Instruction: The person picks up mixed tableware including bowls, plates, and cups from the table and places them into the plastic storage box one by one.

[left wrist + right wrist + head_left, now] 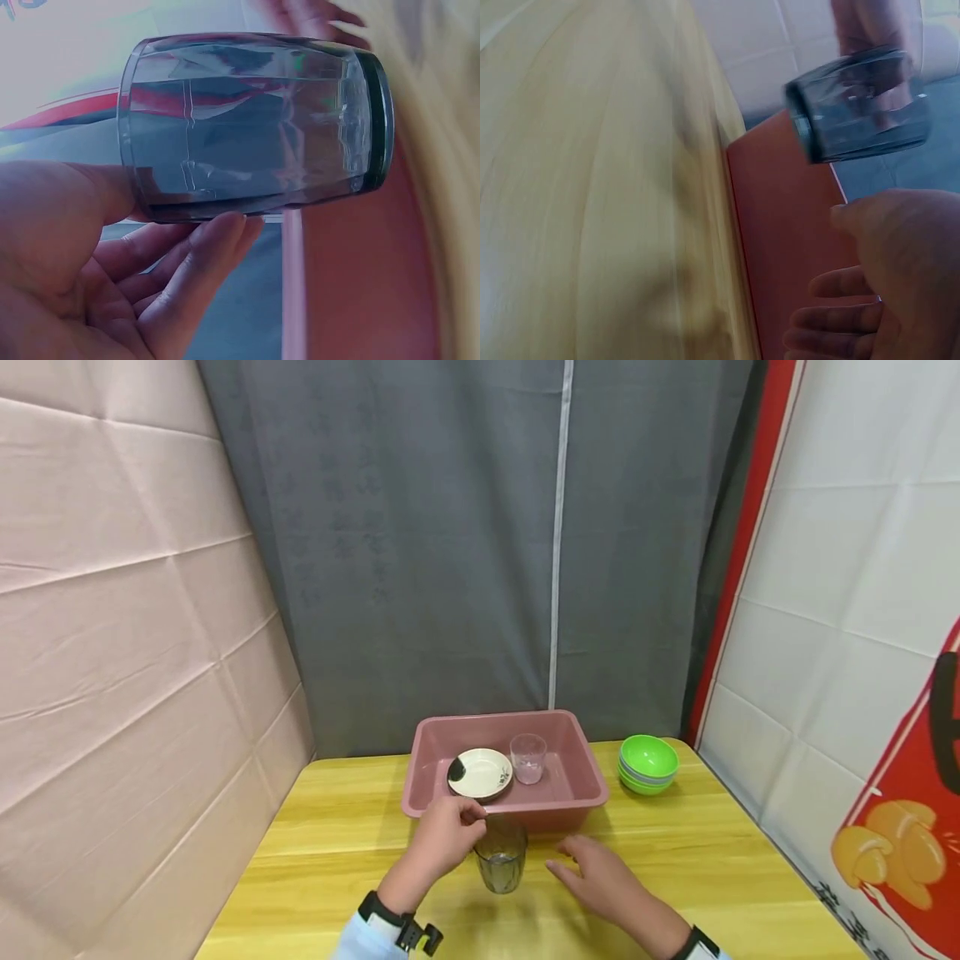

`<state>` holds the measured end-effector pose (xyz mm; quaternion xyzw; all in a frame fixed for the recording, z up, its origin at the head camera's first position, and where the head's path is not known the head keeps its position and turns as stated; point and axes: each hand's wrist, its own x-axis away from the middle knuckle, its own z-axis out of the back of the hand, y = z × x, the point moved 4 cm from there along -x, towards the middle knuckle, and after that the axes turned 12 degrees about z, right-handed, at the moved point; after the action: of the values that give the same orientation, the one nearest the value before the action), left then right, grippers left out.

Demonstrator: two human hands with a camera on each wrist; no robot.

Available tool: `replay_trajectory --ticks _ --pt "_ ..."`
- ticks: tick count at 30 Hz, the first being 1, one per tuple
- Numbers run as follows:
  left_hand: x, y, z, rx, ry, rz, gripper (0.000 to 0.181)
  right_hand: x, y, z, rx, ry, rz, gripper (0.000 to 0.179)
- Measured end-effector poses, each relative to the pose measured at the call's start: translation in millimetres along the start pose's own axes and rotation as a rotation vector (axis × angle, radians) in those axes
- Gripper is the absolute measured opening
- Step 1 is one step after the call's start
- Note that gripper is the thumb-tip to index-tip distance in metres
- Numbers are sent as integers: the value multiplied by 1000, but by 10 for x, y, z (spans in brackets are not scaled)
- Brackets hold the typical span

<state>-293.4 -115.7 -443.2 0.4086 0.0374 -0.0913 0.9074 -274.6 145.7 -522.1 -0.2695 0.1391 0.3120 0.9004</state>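
Note:
A dark-tinted clear drinking glass (501, 860) hangs upright above the table, in front of the pink basin (510, 817). My left hand (444, 839) pinches its rim between thumb and fingers; the left wrist view shows the glass (255, 124) close up, with the thumb and fingertips at its rim end. To the right of the glass, my right hand (600, 877) is apart from it. In the right wrist view that hand (900, 270) holds nothing, its fingers loosely bent.
Inside the basin lie a white plate (482, 773) with a dark patch, atop another dish, and a clear glass (528, 758). A stack of green and grey bowls (648, 763) stands right of the basin on the wooden table (330, 852). A grey curtain (420, 560) hangs behind.

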Motion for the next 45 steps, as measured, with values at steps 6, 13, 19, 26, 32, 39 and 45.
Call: replay_trajectory --ticks 6,13,19,26,32,39,45 --pt "-232 202 184 -37 -6 6 5 96 77 -7 77 -71 12 45" --pt "-544 309 261 -74 -26 21 10 160 125 -17 57 -118 3 44" --pt "-892 348 283 -1 -92 81 13 209 125 -14 51 -99 35 39" --pt "-1368 393 354 9 -108 122 18 248 153 -16 70 -66 48 33" --pt "-1778 329 285 23 -53 182 20 256 160 11 82 -40 45 30" --pt "-2156 283 69 -28 36 213 24 269 148 48 89 -20 57 29" --pt "-2320 243 -134 -36 115 246 34 295 153 69 100 -8 57 26"
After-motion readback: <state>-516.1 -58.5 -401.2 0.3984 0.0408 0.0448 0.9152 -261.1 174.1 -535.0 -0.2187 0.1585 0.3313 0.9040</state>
